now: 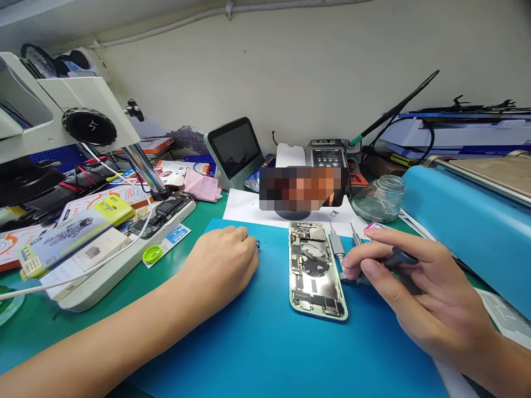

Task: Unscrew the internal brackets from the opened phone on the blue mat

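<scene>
An opened phone (315,273) with a pale green frame lies on the blue mat (265,354), its circuit boards and inner parts exposed. Left of it, my left hand (226,257) rests closed on the mat. A tiny dark bit shows at its fingertips, too small to name. To the right of the phone hovers my right hand (418,282), fingers curled around a dark grey tool (400,258) mostly hidden by them. Just beyond those fingers lie a grey screwdriver (337,246) and a second slim metal tool (355,235), partly covered.
A microscope stand (99,287) holding parts and boxes fills the left. Behind the mat are a screen device (234,152), a blurred-out phone screen (302,188) and a soldering station (329,155). A glass jar (381,196) and a blue machine (468,221) stand right.
</scene>
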Demonstrator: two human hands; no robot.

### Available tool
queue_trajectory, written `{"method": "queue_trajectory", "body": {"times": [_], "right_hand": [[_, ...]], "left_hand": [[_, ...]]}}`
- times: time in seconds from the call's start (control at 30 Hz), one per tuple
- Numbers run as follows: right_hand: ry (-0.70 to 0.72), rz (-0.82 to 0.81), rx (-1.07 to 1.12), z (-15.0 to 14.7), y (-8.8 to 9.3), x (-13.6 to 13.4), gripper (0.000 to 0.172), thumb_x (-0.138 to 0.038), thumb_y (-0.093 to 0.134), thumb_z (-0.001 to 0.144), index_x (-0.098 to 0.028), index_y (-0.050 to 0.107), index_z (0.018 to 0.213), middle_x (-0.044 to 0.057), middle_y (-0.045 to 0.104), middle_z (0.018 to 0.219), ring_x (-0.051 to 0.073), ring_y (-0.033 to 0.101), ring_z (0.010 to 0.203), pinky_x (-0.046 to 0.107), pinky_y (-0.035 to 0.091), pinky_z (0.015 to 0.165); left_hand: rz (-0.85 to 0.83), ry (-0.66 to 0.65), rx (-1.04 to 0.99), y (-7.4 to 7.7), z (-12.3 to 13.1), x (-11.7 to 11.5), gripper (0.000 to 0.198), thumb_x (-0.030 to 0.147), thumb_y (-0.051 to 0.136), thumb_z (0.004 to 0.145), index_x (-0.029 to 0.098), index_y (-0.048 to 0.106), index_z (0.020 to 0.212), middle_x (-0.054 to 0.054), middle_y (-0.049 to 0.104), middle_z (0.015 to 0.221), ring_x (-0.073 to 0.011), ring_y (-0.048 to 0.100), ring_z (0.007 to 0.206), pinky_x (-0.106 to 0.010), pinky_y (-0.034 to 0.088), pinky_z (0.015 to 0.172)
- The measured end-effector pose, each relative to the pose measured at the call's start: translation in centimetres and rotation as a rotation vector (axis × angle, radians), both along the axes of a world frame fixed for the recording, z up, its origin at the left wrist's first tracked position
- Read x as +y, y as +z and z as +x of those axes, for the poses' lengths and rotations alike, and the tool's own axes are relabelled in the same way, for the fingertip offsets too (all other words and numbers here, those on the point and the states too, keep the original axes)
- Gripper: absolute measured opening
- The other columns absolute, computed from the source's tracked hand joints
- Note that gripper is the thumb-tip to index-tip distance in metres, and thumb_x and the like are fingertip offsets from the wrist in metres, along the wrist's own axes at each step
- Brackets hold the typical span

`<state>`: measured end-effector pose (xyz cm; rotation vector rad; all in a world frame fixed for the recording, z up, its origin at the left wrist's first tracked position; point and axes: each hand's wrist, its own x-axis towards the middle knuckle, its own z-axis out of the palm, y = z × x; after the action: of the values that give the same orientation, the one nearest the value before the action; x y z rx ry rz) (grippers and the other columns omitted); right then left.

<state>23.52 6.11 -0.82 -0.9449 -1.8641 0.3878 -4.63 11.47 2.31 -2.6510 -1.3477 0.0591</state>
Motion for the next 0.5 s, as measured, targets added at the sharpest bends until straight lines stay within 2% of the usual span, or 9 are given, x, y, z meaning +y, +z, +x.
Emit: {"method": "queue_trajectory", "body": {"times": [0.17, 0.33, 0.43, 0.5], "right_hand": [[0.011, 0.037, 0.0, 0.1, -0.02, 0.24, 0.045, -0.013, 0.056, 0.102, -0.032, 0.05, 0.142, -0.002, 0.073, 0.094, 0.013, 0.071, 0.083, 0.027, 0.06, 0.082], [0.023, 0.008, 0.023, 0.18, -0.18, 0.2, 0.048, -0.014, 0.055, 0.103, -0.033, 0.047, 0.146, -0.001, 0.074, 0.1, 0.013, 0.072, 0.085, 0.026, 0.063, 0.078], [0.033, 0.022, 0.033, 0.13, -0.24, 0.04, 0.056, -0.012, 0.054, 0.102, -0.033, 0.041, 0.152, 0.0, 0.074, 0.1, 0.015, 0.072, 0.083, 0.029, 0.063, 0.077], [0.02, 0.08, 0.01, 0.06, -0.05, -0.17, 0.056, -0.009, 0.055, 0.1, -0.032, 0.043, 0.15, 0.0, 0.073, 0.095, 0.016, 0.072, 0.082, 0.031, 0.063, 0.078]], "left_hand": [[0.022, -0.006, -0.045, -0.1, -0.31, 0.01, 0.029, 0.02, 0.047, 0.101, 0.016, 0.066, 0.08, -0.008, 0.067, 0.08, -0.0271, 0.068, 0.077, -0.036, 0.047, 0.066], [0.023, 0.012, -0.175, -0.36, -0.39, 0.2, 0.032, 0.023, 0.045, 0.103, 0.016, 0.068, 0.082, -0.008, 0.068, 0.081, -0.0243, 0.067, 0.076, -0.034, 0.044, 0.067], [-0.01, -0.003, -0.292, -0.45, -0.01, -0.17, 0.032, 0.027, 0.044, 0.104, 0.019, 0.071, 0.088, -0.002, 0.07, 0.086, -0.0172, 0.065, 0.076, -0.028, 0.044, 0.067], [-0.121, -0.006, -0.465, -0.55, 0.42, -0.66, 0.033, 0.029, 0.044, 0.105, 0.022, 0.072, 0.088, 0.002, 0.071, 0.083, -0.0121, 0.062, 0.071, -0.024, 0.043, 0.064]]}}
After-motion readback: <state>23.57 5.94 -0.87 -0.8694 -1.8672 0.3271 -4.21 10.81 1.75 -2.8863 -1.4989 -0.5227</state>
